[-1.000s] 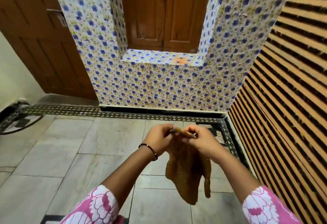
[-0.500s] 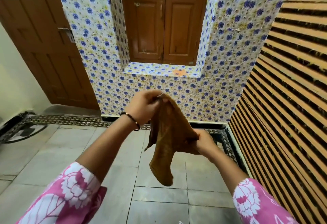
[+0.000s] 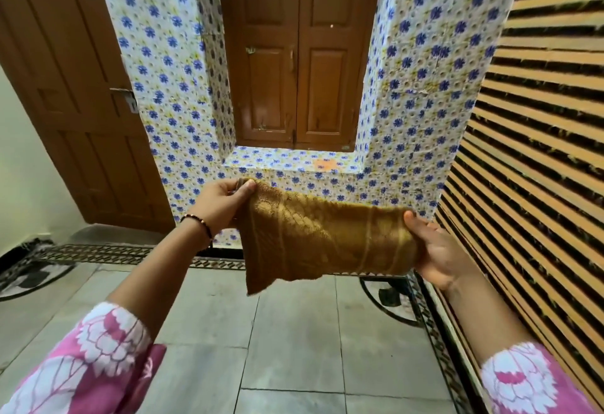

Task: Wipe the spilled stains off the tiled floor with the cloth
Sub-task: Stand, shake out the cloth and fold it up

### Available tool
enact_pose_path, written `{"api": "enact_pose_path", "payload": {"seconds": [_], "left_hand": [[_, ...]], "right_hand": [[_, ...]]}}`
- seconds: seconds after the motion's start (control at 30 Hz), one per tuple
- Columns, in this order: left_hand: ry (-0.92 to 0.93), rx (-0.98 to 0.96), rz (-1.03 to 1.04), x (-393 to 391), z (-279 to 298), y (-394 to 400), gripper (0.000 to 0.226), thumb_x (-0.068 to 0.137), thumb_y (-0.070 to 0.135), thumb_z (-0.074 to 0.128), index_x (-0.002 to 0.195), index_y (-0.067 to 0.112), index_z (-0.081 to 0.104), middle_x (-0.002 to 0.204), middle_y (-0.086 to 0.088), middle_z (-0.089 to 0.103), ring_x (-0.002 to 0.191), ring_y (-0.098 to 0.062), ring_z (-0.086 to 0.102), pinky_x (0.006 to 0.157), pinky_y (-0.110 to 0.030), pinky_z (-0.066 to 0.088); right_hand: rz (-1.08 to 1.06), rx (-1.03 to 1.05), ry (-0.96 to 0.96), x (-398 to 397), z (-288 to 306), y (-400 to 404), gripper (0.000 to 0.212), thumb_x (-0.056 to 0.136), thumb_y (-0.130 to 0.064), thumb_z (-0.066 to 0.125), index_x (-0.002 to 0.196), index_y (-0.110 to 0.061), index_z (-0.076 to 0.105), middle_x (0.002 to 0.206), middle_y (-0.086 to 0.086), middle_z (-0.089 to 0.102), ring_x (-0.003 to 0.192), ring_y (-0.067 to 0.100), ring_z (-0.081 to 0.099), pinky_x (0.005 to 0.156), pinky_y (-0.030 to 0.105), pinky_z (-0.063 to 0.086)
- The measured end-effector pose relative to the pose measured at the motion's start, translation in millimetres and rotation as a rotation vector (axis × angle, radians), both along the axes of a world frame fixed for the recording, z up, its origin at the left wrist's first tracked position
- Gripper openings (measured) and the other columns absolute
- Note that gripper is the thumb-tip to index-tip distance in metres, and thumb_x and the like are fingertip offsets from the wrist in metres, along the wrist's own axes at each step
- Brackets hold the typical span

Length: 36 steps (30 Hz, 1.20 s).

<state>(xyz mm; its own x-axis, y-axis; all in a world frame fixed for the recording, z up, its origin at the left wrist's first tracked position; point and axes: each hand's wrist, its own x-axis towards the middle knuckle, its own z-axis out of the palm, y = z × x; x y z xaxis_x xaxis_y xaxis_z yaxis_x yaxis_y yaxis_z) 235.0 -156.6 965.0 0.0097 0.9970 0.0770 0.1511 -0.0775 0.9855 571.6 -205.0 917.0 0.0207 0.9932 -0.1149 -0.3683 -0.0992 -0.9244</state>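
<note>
A mustard-brown cloth (image 3: 320,240) is stretched out in the air in front of me, well above the grey tiled floor (image 3: 294,341). My left hand (image 3: 219,203) pinches its upper left corner. My right hand (image 3: 438,250) grips its right end, fingers wrapped behind the fabric. A loose corner of the cloth hangs down at the lower left. No stain shows on the visible floor tiles. An orange mark (image 3: 325,163) sits on the flower-tiled ledge behind the cloth.
A blue-flowered tiled wall (image 3: 421,87) with a recessed brown wooden shutter (image 3: 297,64) stands ahead. A brown door (image 3: 75,113) is at the left, a striped slatted wall (image 3: 539,152) at the right. A patterned black border (image 3: 130,253) edges the floor.
The hands rose and moved apart, spreading the hanging, bunched cloth out flat between them. The view tilted upward toward the wall.
</note>
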Motion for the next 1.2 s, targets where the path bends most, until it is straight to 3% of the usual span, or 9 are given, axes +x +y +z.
{"api": "enact_pose_path", "payload": {"seconds": [0.07, 0.2, 0.43, 0.6, 0.77, 0.93, 1.0, 1.07, 1.2], "left_hand": [[-0.036, -0.075, 0.052, 6, 3, 9, 0.016, 0.092, 0.028, 0.058, 0.083, 0.017, 0.064, 0.074, -0.002, 0.064, 0.056, -0.009, 0.064, 0.044, -0.022, 0.051], [-0.218, -0.140, 0.095, 37, 14, 19, 0.018, 0.091, 0.014, 0.058, 0.073, 0.012, 0.057, 0.072, -0.006, 0.061, 0.063, -0.019, 0.062, 0.046, -0.025, 0.054], [-0.250, -0.091, -0.087, 100, 17, 4, 0.009, 0.092, 0.011, 0.058, 0.091, 0.006, 0.065, 0.079, -0.010, 0.066, 0.063, -0.019, 0.065, 0.049, -0.028, 0.055], [-0.256, -0.095, -0.066, 111, 20, 0, 0.010, 0.090, 0.006, 0.061, 0.080, 0.005, 0.064, 0.071, -0.010, 0.066, 0.054, -0.016, 0.065, 0.046, -0.028, 0.056], [-0.080, 0.049, -0.099, 105, 14, -1, 0.032, 0.085, 0.030, 0.068, 0.080, -0.002, 0.069, 0.067, -0.014, 0.065, 0.058, -0.024, 0.062, 0.057, -0.037, 0.055], [-0.037, 0.098, 0.005, 96, 5, 6, 0.016, 0.089, 0.014, 0.063, 0.074, 0.013, 0.068, 0.082, -0.017, 0.070, 0.083, -0.034, 0.069, 0.077, -0.053, 0.056], [-0.006, 0.111, -0.006, 91, 0, 8, 0.019, 0.094, 0.015, 0.056, 0.080, 0.007, 0.067, 0.088, -0.023, 0.069, 0.086, -0.037, 0.068, 0.078, -0.058, 0.054], [0.056, 0.142, -0.022, 90, 1, 5, 0.023, 0.096, 0.018, 0.052, 0.082, 0.005, 0.065, 0.085, -0.021, 0.067, 0.081, -0.032, 0.066, 0.078, -0.058, 0.054], [0.071, 0.196, -0.063, 90, 20, -4, 0.026, 0.097, 0.022, 0.049, 0.074, 0.016, 0.059, 0.071, -0.004, 0.058, 0.069, -0.019, 0.055, 0.065, -0.035, 0.048]], "right_hand": [[-0.074, -0.046, -0.083, -2, 18, 14, 0.028, 0.087, -0.030, 0.059, 0.101, -0.006, 0.065, 0.098, 0.017, 0.067, 0.092, 0.032, 0.064, 0.085, 0.047, 0.052], [-0.204, -0.131, -0.102, -22, 45, 34, 0.016, 0.093, -0.022, 0.056, 0.089, -0.008, 0.062, 0.080, 0.011, 0.066, 0.070, 0.025, 0.064, 0.066, 0.040, 0.056], [-0.248, 0.220, -0.521, -93, 56, 29, 0.017, 0.093, -0.018, 0.058, 0.087, -0.007, 0.070, 0.085, 0.016, 0.071, 0.078, 0.034, 0.069, 0.073, 0.047, 0.058], [-0.350, 0.459, -0.856, -115, 52, 20, 0.023, 0.088, -0.014, 0.064, 0.110, -0.006, 0.069, 0.095, -0.003, 0.067, 0.088, 0.012, 0.064, 0.081, 0.024, 0.052], [-0.219, 0.472, -0.953, -124, 41, 13, 0.042, 0.094, -0.003, 0.049, 0.136, -0.008, 0.049, 0.125, 0.006, 0.047, 0.118, 0.019, 0.047, 0.099, 0.023, 0.041], [0.014, 0.376, -0.777, -118, 34, 8, 0.051, 0.095, 0.000, 0.046, 0.139, -0.027, 0.045, 0.129, -0.009, 0.047, 0.121, 0.007, 0.044, 0.104, 0.025, 0.039], [-0.053, 0.310, -0.569, -111, 30, 8, 0.042, 0.095, -0.005, 0.050, 0.127, -0.032, 0.058, 0.118, -0.003, 0.060, 0.105, 0.010, 0.059, 0.086, 0.028, 0.053], [-0.149, 0.205, -0.478, -102, 22, 11, 0.033, 0.093, -0.012, 0.056, 0.124, -0.026, 0.059, 0.116, 0.004, 0.061, 0.100, 0.014, 0.060, 0.075, 0.025, 0.051], [0.268, -0.025, -0.397, -85, -12, 17, 0.094, 0.061, -0.060, 0.077, 0.138, -0.016, 0.044, 0.133, 0.004, 0.056, 0.121, 0.020, 0.052, 0.105, 0.043, 0.037]]}}
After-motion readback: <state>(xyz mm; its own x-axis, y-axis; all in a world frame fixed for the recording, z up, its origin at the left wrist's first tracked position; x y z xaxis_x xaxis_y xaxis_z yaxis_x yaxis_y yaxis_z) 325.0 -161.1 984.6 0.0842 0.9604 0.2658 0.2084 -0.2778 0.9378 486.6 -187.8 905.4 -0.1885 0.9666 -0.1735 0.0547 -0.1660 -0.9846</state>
